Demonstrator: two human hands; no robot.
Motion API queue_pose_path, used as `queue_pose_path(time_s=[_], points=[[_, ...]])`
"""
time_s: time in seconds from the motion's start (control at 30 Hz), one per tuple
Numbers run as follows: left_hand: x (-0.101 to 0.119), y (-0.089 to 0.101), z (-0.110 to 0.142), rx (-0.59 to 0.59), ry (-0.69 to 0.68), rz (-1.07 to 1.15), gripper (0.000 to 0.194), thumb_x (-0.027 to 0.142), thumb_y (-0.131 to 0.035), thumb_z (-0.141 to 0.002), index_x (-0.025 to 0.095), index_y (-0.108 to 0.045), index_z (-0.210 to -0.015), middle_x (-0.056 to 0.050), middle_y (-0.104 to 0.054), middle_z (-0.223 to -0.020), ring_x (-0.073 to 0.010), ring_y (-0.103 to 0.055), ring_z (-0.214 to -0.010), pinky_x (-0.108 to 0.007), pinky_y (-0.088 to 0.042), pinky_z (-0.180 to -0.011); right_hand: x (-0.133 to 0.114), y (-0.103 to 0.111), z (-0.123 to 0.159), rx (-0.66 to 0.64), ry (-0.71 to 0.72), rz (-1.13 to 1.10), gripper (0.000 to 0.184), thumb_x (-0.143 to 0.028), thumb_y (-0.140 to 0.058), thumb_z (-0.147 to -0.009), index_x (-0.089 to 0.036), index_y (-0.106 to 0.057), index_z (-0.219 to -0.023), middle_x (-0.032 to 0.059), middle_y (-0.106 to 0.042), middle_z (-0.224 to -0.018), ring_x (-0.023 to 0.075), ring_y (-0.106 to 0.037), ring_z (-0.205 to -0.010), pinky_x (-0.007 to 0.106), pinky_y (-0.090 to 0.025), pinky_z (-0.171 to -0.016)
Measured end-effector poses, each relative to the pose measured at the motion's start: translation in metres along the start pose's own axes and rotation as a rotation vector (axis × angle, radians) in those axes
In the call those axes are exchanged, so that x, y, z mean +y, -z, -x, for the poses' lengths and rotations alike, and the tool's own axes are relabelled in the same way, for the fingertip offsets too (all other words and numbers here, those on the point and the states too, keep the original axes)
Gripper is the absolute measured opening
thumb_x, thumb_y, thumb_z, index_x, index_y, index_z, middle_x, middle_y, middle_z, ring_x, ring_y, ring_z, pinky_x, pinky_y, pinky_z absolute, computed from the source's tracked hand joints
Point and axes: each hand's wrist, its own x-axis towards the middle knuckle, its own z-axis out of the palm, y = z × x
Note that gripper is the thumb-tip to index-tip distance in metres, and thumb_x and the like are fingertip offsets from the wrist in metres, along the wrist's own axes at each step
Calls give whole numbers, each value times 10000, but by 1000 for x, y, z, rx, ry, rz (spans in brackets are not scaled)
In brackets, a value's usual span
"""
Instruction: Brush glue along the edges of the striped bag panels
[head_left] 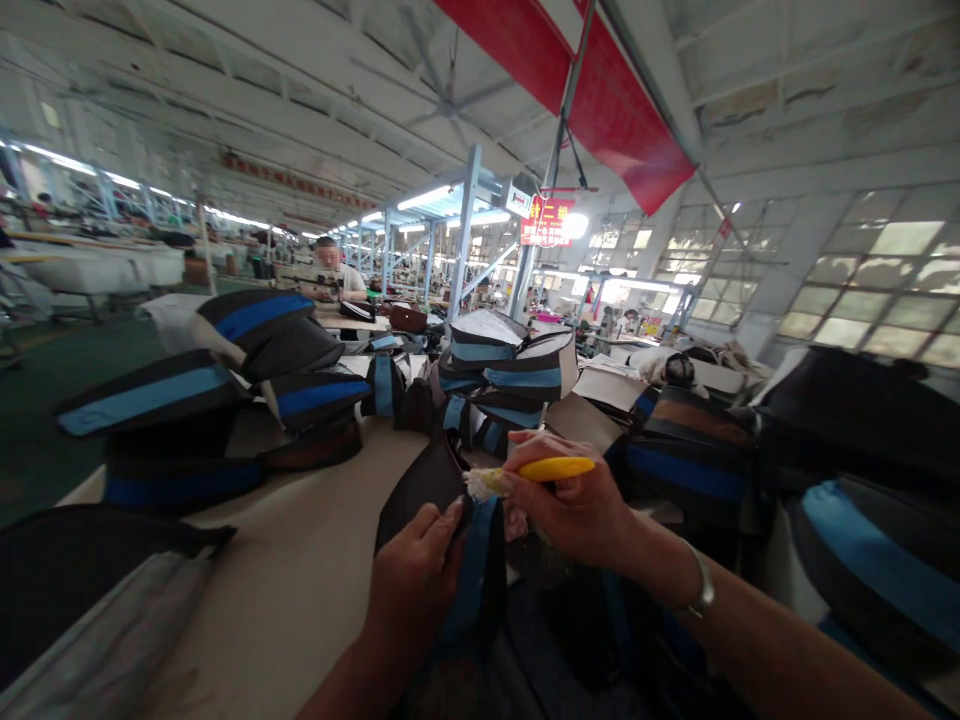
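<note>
- Red banner [637, 110] hangs upper right of frame.
- Lower centre: left hand [420, 570] clamps a dark panel [416, 490].
- Right hand [581, 512] grips a yellow brush [555, 468] near its edge.

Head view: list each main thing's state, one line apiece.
Left hand, closed on the dark piece
Right hand, closed around the brush
Dark piece, held
Brush, held, bristles toward dark piece, contact unclear
Tube lights, lit
Fan, turning or still unclear
Banner, hanging overhead
Bracelet, worn

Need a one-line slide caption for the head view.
Left hand grips a dark piece; right hand holds a yellow-handled brush at its edge.
</note>
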Motion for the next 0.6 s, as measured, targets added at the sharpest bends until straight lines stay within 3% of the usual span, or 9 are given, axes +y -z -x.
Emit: queue_pose_path(time_s=[0.13,0.23,0.3,0.4,0.5,0.6], points=[[8,-2,0,1,-174,-284,283,144,-449,-920,98,-642,-1123,-46,-587,-738,-172,-568,-593,-288,-437,-514,-1,7,-3,-43,-12,137,90,-213,-583,-886,-200,-593,-798,-4,-632,-744,139,-589,-724,353,-479,-910],[18,-3,-3,-64,-238,-344,287,84,-443,-884,93,-641,-1092,-55,-586,-741,-177,-560,-590,-305,-447,-528,-5,11,-7,-23,-30,128,108,-234,-567,-902,-205,-578,-799,2,-631,-760,141,-587,-744,329,-474,-865],[25,-3,-6,-113,-252,-357,271,57,-456,-855,101,-650,-1037,-48,-577,-725,-179,-553,-576,-311,-450,-518,-7,10,-9,-133,-10,114,107,-230,-569,-895,-206,-563,-790,-6,-621,-736,135,-583,-725,301,-469,-810],[31,-5,-9,-169,-261,-355,280,28,-476,-808,105,-646,-1016,-47,-584,-735,-185,-567,-595,-310,-463,-523,-6,10,-12,-319,15,283,151,-184,-561,-853,-200,-511,-711,-13,-569,-648,130,-532,-636,290,-441,-740],[34,-8,-12,-230,-268,-335,292,30,-494,-803,105,-628,-1050,-48,-595,-762,-192,-584,-631,-313,-479,-542,-4,12,-16,-321,11,428,182,-157,-543,-827,-198,-474,-663,-12,-544,-617,124,-496,-605,282,-417,-732],[37,-12,-13,-304,-232,-316,223,26,-486,-816,137,-625,-951,-36,-587,-754,-196,-584,-630,-322,-482,-549,-5,11,-18,-333,17,419,171,-204,-549,-852,-198,-491,-690,-7,-571,-645,125,-516,-625,269,-402,-725]])
